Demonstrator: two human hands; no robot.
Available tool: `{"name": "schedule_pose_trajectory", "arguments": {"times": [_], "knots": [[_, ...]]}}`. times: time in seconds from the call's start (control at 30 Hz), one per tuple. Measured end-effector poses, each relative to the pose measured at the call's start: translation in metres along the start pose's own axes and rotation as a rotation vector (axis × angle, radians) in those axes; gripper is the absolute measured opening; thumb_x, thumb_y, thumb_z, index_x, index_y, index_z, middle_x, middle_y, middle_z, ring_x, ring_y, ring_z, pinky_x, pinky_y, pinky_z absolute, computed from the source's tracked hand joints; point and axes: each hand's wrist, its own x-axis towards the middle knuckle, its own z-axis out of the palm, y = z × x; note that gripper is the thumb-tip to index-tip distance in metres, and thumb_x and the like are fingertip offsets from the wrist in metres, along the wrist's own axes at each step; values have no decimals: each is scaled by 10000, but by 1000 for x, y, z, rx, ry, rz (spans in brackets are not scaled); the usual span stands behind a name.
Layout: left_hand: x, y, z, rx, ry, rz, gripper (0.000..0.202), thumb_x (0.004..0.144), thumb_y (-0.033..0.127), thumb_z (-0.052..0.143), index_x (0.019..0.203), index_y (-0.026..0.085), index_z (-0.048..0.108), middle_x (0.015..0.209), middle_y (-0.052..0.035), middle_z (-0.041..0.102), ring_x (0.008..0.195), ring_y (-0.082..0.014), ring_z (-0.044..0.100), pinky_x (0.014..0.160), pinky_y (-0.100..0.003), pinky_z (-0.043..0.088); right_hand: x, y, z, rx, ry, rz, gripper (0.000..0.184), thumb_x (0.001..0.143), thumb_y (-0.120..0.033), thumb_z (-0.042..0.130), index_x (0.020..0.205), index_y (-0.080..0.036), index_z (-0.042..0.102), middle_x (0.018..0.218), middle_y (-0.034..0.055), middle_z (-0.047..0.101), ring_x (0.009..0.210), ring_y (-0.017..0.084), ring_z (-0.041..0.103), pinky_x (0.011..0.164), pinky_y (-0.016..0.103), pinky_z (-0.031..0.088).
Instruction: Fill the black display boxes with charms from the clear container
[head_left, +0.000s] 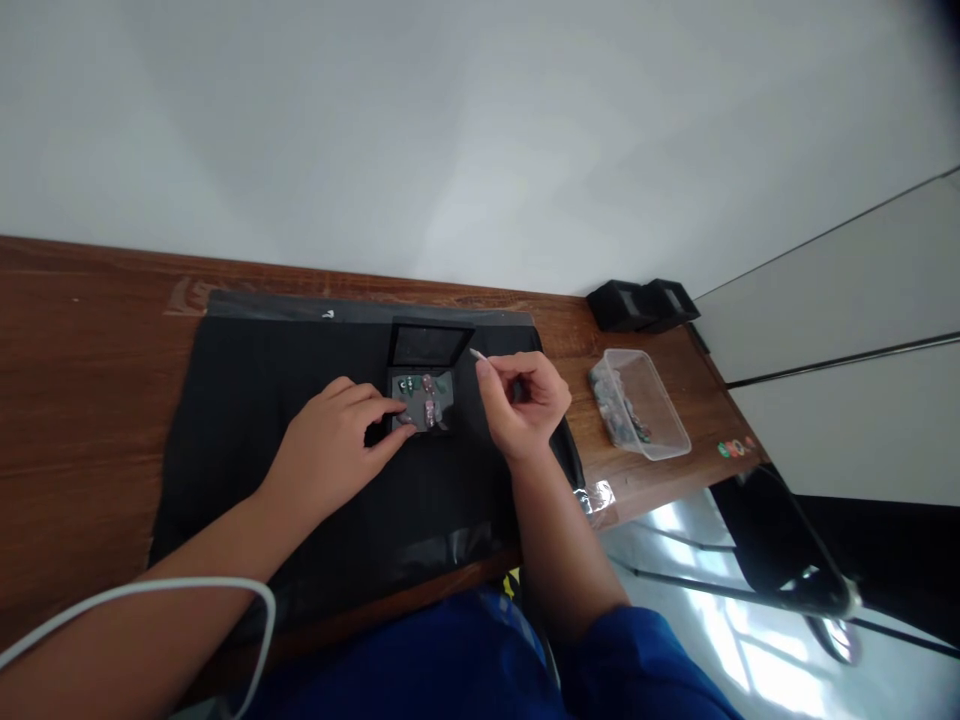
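A small black hinged case [442, 432] lies on the dark mat with its lid [430, 346] raised. Inside, on a grey base, sit several small glossy pink and green pieces [430, 400] that look like press-on nails. My left hand [337, 435] reaches into the case's left side, thumb and forefinger closed about a greyish press-on nail [405, 418]. To the right of the case, my right hand [525, 400] is raised above the mat. Its thumb and forefinger pinch a small pale pointed piece [477, 354], which looks like another press-on nail.
A clear plastic tub [664, 425] with bagged pieces stands to the right, two black bins [637, 305] behind it. A tiny white bit [328, 314] lies at the back of the black mat [247, 420]. A white cable [142, 590] crosses my left forearm; small coloured rings [736, 448] lie far right.
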Motion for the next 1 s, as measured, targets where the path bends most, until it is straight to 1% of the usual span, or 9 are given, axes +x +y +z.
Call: {"name": "schedule_pose_trajectory", "arguments": {"times": [0.17, 0.33, 0.4, 0.5, 0.57, 0.67, 0.8, 0.93, 1.0], "knots": [[0, 1, 2, -13, -6, 44, 271, 1081, 338, 670, 1148, 155, 858, 881, -65, 763, 844, -254, 633, 772, -401, 547, 0, -1, 2, -5, -1, 19, 135, 920, -274, 745, 802, -214, 715, 552, -63, 556, 462, 80, 457, 449, 236, 380], [-1, 11, 5, 22, 32, 44, 351, 1129, 317, 555, 1187, 114, 834, 941, -96, 773, 883, -288, 638, 828, -458, 550, -1, 0, 3, 29, -22, 12, 125, 924, -223, 752, 805, -208, 715, 572, -68, 553, 469, 72, 459, 457, 225, 378], [0, 15, 6, 58, 69, 25, 375, 1110, 392, 607, 1182, 96, 825, 934, -113, 764, 891, -313, 638, 828, -485, 548, -1, 1, 3, 51, -25, 6, 114, 923, -195, 757, 817, -209, 718, 583, -71, 556, 475, 67, 459, 462, 220, 376], [3, 18, 9, 99, 90, 9, 426, 1008, 496, 763, 1171, 106, 819, 950, -122, 759, 913, -342, 650, 811, -498, 550, -2, 1, 2, 67, -60, -13, 112, 922, -175, 757, 824, -212, 718, 590, -71, 558, 481, 67, 467, 471, 220, 379], [4, 17, 11, 79, 79, -8, 438, 956, 501, 825, 1169, 117, 817, 981, -121, 767, 930, -345, 660, 819, -499, 556, -3, 0, 3, 66, -90, -31, 112, 922, -181, 751, 821, -215, 717, 593, -65, 570, 482, 71, 474, 471, 226, 379], [6, 12, 12, 28, 60, -40, 346, 972, 439, 804, 1137, 136, 822, 966, -102, 767, 928, -326, 667, 836, -486, 563, -2, -1, 2, 31, -109, -10, 129, 929, -241, 734, 804, -220, 712, 577, -55, 573, 469, 81, 459, 460, 240, 374], [6, 5, 10, 13, 46, -55, 263, 1007, 360, 740, 1133, 146, 825, 970, -93, 775, 930, -310, 667, 848, -472, 564, 7, 5, -9, -35, -182, 37, 167, 923, -291, 728, 773, -219, 717, 586, -41, 580, 495, 91, 466, 492, 252, 390], [6, -1, 6, 0, 30, -75, 289, 997, 416, 773, 1156, 178, 814, 1005, -77, 788, 934, -289, 668, 846, -442, 560, 21, 20, -29, -49, -273, 86, 174, 891, -294, 760, 742, -210, 728, 605, -40, 578, 529, 92, 458, 523, 252, 366], [6, -3, 4, -4, 30, -90, 313, 992, 465, 784, 1151, 197, 806, 999, -71, 786, 928, -283, 667, 843, -436, 556, 25, 27, -38, -39, -393, 141, 175, 876, -302, 774, 737, -201, 743, 615, -34, 592, 545, 95, 467, 532, 251, 348]]}}
